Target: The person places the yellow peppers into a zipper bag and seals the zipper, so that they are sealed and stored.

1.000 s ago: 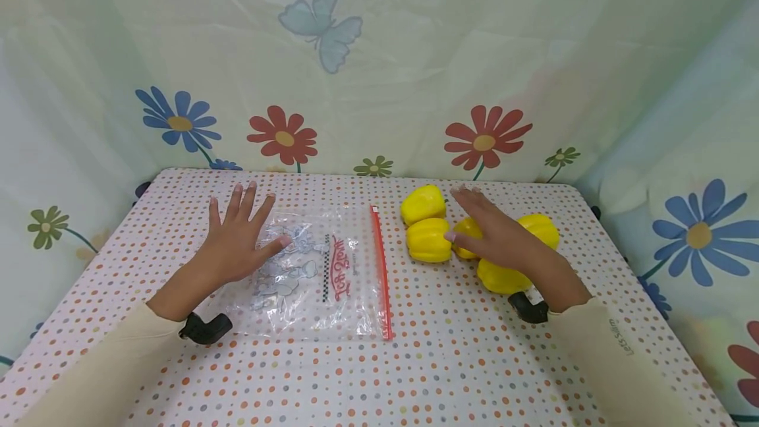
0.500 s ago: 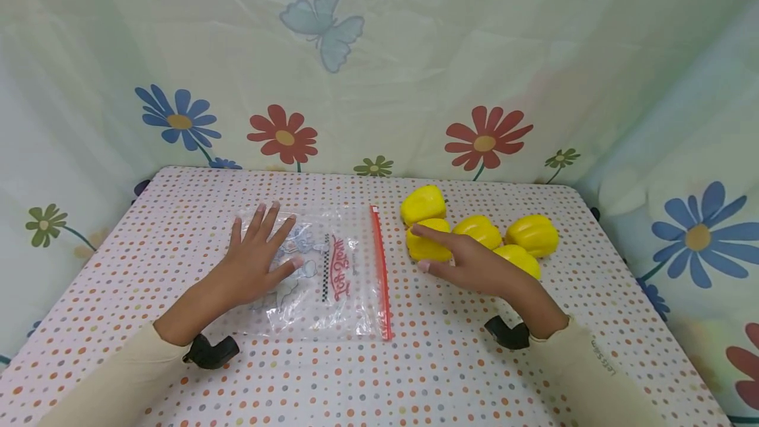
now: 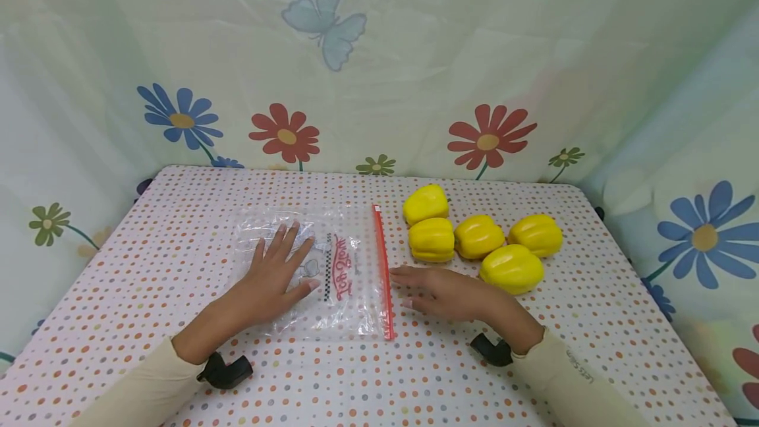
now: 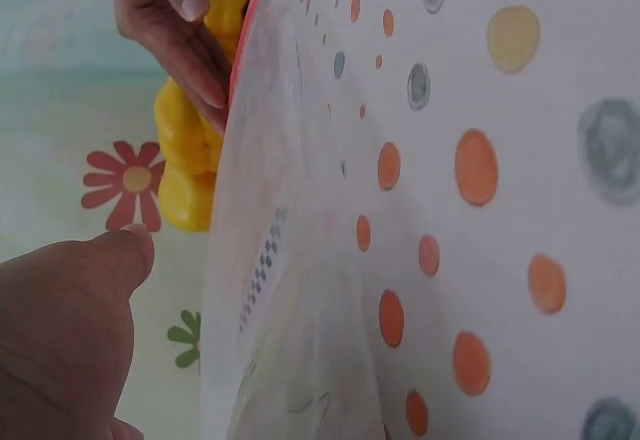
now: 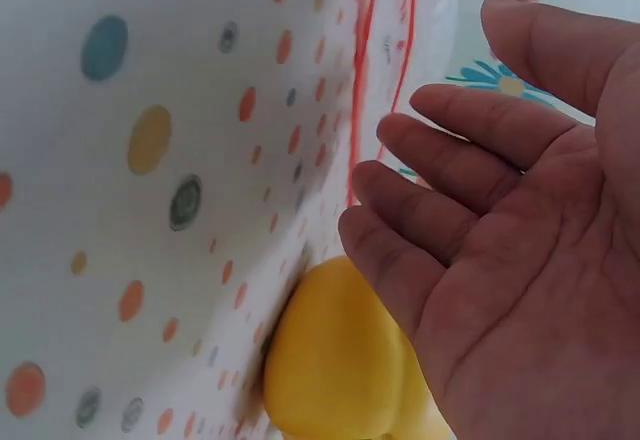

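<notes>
A clear zip bag [image 3: 356, 312] with a red zip strip [image 3: 382, 269] lies flat on the table, its strip on the right side. Over the bag's left half my left hand [image 3: 267, 285] is spread with straight fingers, holding nothing; whether it touches the plastic I cannot tell. My right hand [image 3: 450, 292] is beside the red strip, fingertips close to it. In the right wrist view its palm [image 5: 545, 290] is bare and its fingers are relaxed. Several yellow bell peppers [image 3: 431, 240] lie beyond my right hand; one pepper [image 5: 335, 360] shows below its fingers in the right wrist view.
The table wears a white cloth [image 3: 356, 387] with coloured dots. A flowered curtain [image 3: 403, 51] hangs behind and at both sides. Black wrist cameras [image 3: 226, 371] are strapped under both wrists.
My right hand has moved left and nearer, from above the peppers to the bag's zip strip. My left hand has slid right and nearer over the bag. Bag and peppers stay put.
</notes>
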A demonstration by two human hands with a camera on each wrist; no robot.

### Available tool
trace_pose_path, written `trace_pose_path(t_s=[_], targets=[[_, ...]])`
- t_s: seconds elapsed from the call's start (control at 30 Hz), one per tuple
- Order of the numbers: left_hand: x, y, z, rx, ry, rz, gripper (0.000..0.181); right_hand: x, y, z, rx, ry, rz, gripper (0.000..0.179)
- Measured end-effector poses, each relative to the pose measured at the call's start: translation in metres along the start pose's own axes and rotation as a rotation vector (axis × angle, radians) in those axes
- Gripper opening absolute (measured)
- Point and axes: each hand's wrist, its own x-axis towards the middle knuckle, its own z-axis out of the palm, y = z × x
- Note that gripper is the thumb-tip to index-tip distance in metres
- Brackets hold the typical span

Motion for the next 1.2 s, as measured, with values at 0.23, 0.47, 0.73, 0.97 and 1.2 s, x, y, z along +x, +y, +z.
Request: trace_pose_path(t_s=[0.23, 0.47, 0.73, 0.97, 1.2], targets=[[-0.003, 0.007, 0.007, -0.011, -0.012, 0.012, 0.075, 0.004, 0.002, 0.008, -0.009, -0.009, 0.017, 0.051], [-0.012, 0.009, 0.015, -0.030, -0.044, -0.009, 0.077, 0.010, 0.006, 0.014, -0.061, 0.008, 0.042, 0.059], [-0.015, 0.008, 0.020, -0.057, -0.109, -0.035, 0.086, 0.019, 0.006, 0.014, -0.055, 0.052, 0.035, 0.058], [-0.017, 0.005, 0.022, -0.060, -0.148, -0.017, 0.093, 0.027, 0.009, 0.013, -0.021, 0.035, 0.025, 0.057], [-0.017, 0.002, 0.022, -0.049, -0.185, 0.026, 0.100, 0.035, 0.012, 0.009, 0.023, 0.033, 0.022, 0.054]])
